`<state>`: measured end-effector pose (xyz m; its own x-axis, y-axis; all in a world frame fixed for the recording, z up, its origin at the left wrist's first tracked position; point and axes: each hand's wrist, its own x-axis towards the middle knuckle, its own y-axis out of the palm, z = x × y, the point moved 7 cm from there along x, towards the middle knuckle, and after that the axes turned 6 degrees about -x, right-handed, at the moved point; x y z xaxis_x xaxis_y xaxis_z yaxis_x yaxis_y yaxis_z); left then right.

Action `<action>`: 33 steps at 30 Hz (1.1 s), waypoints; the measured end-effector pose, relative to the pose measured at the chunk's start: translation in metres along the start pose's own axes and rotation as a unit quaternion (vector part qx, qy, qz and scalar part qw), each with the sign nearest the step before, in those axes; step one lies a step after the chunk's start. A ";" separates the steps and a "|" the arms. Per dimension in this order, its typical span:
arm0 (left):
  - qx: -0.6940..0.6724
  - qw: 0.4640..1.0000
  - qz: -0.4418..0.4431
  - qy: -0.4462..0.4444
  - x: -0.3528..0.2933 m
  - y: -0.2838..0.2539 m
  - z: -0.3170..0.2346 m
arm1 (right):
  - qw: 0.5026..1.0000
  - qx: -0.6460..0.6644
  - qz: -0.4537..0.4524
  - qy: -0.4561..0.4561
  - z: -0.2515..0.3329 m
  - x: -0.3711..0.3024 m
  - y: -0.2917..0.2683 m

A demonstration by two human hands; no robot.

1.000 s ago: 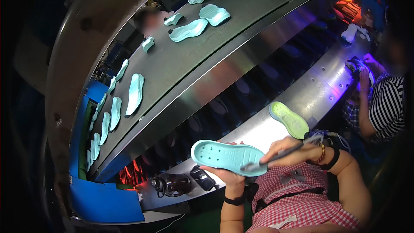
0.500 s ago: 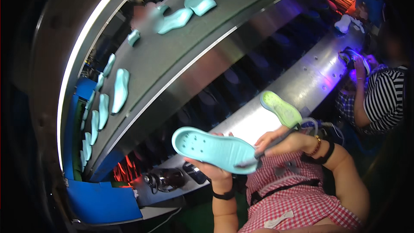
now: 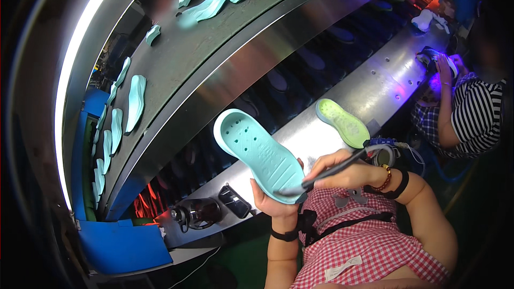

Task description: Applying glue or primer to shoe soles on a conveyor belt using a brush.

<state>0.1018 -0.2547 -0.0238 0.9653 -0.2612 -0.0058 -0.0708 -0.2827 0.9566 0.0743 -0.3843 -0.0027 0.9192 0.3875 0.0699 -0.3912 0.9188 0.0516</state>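
Observation:
A turquoise shoe sole [image 3: 256, 152] lies tilted in my left hand [image 3: 271, 202], its hollow inner side facing up. My fingers wrap its lower end from beneath; part of them is hidden behind it. With my right hand [image 3: 342, 172] I grip a dark-handled brush [image 3: 327, 173], a grey tube curving from its back end. The brush's pale tip rests on the sole's inner face near the lower end. Past my right hand, a yellow-green sole [image 3: 342, 121] with a blue-grey edge lies on the metal bench [image 3: 300, 152].
A conveyor belt [image 3: 182, 69] curves along the left and top, carrying several turquoise soles [image 3: 136, 101]. A dark glass pot [image 3: 201, 213] and a black tray-like object [image 3: 235, 200] stand on the bench. To the right, a person in a striped top [image 3: 476, 118] handles a shoe.
The held sole has swung more upright, its rounded end moving up and away. The brush still touches its lower end. The whole view has shifted slightly.

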 end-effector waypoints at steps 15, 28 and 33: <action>0.010 0.998 0.018 -0.055 0.010 0.001 -0.011 | 0.975 -0.146 0.145 -0.090 0.028 -0.003 0.007; 0.248 0.871 -0.117 -0.408 -0.013 -0.013 0.020 | 0.913 -0.245 0.313 -0.087 0.036 -0.001 -0.004; 0.305 0.832 -0.121 -0.447 -0.019 -0.015 0.013 | 0.864 -0.338 0.368 -0.060 0.045 -0.008 -0.005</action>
<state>0.0815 -0.2581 -0.0417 0.4157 -0.6332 -0.6529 -0.2795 -0.7721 0.5708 0.0667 -0.3952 0.0413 0.4050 0.9124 -0.0592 -0.7157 0.2760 -0.6415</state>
